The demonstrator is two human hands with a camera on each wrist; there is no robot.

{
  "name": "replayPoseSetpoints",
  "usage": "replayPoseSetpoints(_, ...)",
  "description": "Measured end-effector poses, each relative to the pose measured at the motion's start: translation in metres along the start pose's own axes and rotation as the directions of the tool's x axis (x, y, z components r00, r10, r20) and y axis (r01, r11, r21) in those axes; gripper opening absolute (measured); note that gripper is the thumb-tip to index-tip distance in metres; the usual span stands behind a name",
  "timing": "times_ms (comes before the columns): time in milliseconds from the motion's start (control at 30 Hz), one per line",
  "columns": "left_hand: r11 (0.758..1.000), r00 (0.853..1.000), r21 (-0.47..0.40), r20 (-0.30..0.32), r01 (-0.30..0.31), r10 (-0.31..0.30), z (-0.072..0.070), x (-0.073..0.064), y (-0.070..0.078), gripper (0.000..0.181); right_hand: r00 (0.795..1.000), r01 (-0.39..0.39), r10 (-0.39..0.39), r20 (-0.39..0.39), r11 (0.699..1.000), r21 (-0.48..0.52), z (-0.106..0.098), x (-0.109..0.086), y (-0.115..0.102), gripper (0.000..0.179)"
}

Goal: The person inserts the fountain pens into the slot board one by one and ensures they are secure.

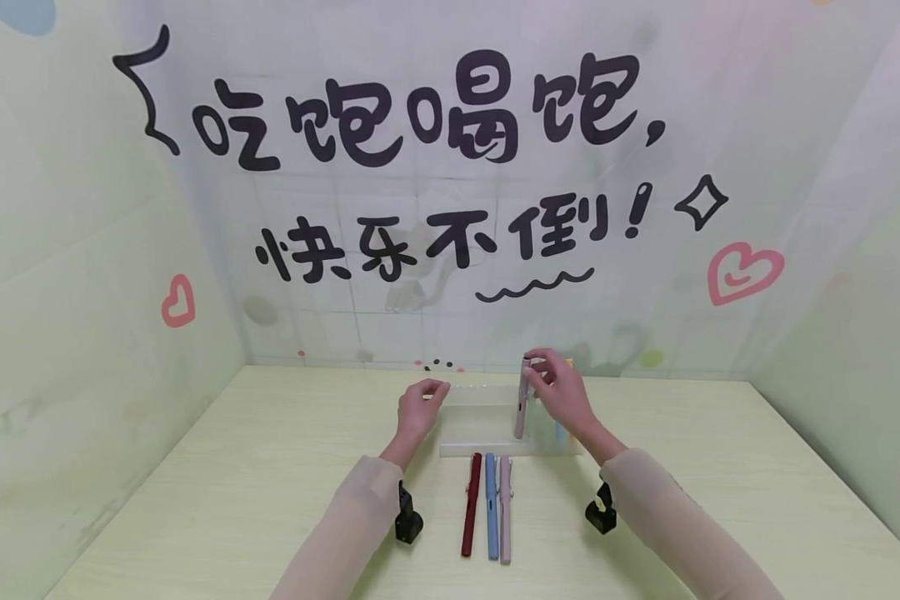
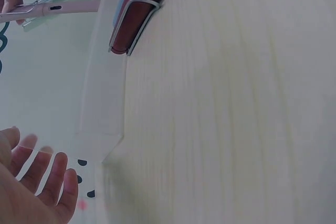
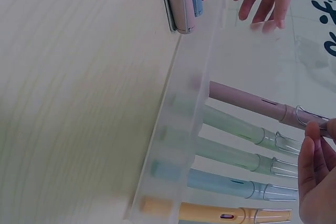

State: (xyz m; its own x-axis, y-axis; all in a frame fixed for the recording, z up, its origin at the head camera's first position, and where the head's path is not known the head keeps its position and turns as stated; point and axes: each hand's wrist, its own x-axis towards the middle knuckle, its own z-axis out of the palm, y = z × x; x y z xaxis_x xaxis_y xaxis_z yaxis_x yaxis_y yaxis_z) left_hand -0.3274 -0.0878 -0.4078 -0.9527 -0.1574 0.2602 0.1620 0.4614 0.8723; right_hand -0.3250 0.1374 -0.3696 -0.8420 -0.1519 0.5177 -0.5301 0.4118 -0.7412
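Observation:
A clear plastic pen stand (image 1: 476, 451) sits on the table against both hands. My right hand (image 1: 562, 392) pinches a mauve pen (image 3: 247, 100) near its clipped cap end. That pen stands nearly upright, its lower end at the stand's front ledge. Beside it in the stand lean light green pens (image 3: 231, 153), a light blue pen (image 3: 220, 184) and an orange pen (image 3: 210, 213). At the stand's upper left corner, my left hand (image 1: 418, 410) holds the edge between thumb and fingers; some fingertips show blurred through the plastic (image 2: 39, 153).
In front of the stand, a dark red pen (image 1: 471, 504), a blue pen (image 1: 492, 508) and a pink pen (image 1: 506, 508) lie side by side on the pale wooden table (image 1: 270, 500). A printed cloth backdrop (image 1: 435, 333) rises behind the stand.

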Motion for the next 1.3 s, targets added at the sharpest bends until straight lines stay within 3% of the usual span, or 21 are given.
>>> replayPoseSetpoints(533, 1.0, 1.0, 0.01, 0.003, -0.005, 0.005, 0.0003, 0.0002, -0.0017, 0.025, 0.996, 0.006, -0.007, 0.084, 1.0, 0.009, 0.0023, 0.0001, -0.0006, 0.02)
replayPoseSetpoints(867, 1.0, 1.0, 0.006, 0.002, -0.015, 0.015, 0.0005, 0.0, -0.0034, 0.024, 0.996, -0.015, 0.014, 0.092, 1.0, 0.006, 0.0027, 0.0007, 0.0007, 0.02)
replayPoseSetpoints(1167, 1.0, 1.0, 0.005, -0.002, -0.024, 0.024, -0.0001, 0.0002, -0.0025, 0.024, 0.998, 0.043, -0.035, 0.06, 0.988, -0.148, 0.0043, 0.0046, 0.0029, 0.022)
replayPoseSetpoints(1300, 1.0, 1.0, 0.003, -0.003, -0.023, 0.023, -0.0001, 0.0004, -0.0021, 0.024, 0.997, 0.058, -0.048, 0.059, 0.984, -0.169, 0.0043, 0.006, 0.0061, 0.023)
